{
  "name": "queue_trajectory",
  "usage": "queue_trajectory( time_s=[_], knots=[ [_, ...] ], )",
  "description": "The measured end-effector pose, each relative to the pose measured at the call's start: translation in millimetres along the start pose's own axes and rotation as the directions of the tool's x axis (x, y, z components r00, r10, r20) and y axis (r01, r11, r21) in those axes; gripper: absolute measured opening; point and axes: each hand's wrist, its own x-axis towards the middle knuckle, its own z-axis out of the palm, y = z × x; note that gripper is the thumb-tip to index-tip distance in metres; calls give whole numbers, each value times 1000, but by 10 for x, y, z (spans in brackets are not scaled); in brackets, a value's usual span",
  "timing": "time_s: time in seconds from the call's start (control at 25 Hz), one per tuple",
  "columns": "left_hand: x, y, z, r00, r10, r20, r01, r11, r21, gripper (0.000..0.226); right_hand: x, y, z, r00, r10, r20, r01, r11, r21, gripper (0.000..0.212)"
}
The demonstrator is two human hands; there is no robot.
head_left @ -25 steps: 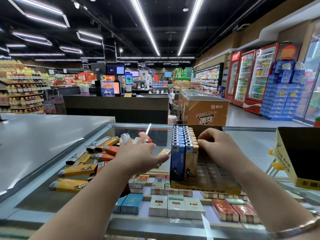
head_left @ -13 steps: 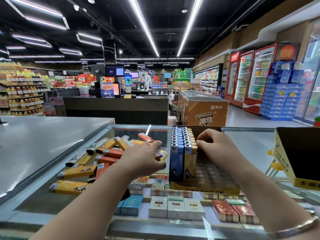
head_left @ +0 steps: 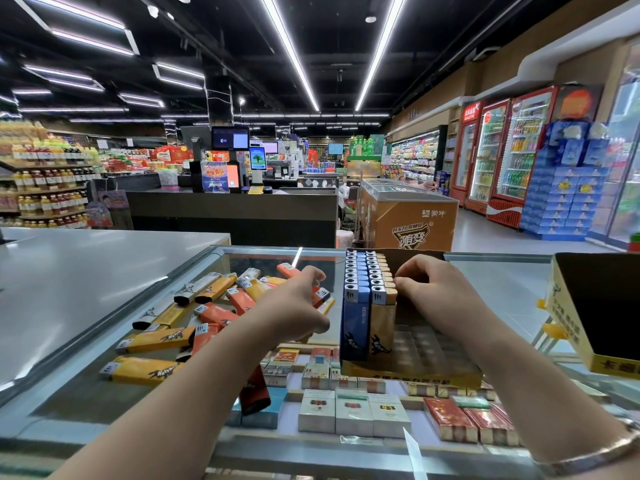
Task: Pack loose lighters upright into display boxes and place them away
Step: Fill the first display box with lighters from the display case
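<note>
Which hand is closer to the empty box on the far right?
The right hand. It rests on the upright lighters in the display box, with bare counter between it and the empty box. The left hand is farther away, over the loose lighters.

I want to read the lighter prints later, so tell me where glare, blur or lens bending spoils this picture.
Head view: the ceiling strip lights throw a bright streak on the glass counter top behind the loose orange and yellow lighters; the wide lens bows the shelves and fridges at the edges; the left hand looks slightly soft; prints on the upright blue and tan lighters in the yellow display box stay readable.
</note>
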Motion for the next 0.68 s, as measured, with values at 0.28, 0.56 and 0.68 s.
queue_trajectory(
  time_s=[0.28,0.56,0.68],
  knots=[
    [-54,34,-234,995,-34,-99,-27,826,-564,49,-43,-40,-41,992,-31,-125,43,994,96,6],
    [-246,242,-383,981,69,-180,-192,283,-940,53,-259,-281,-42,833,-493,-252,543,818,192,18],
    [-295,326,-332,990,100,-104,-126,256,-958,55,-329,-351,97,702,-692,-165,696,717,-44,35]
  ],
)
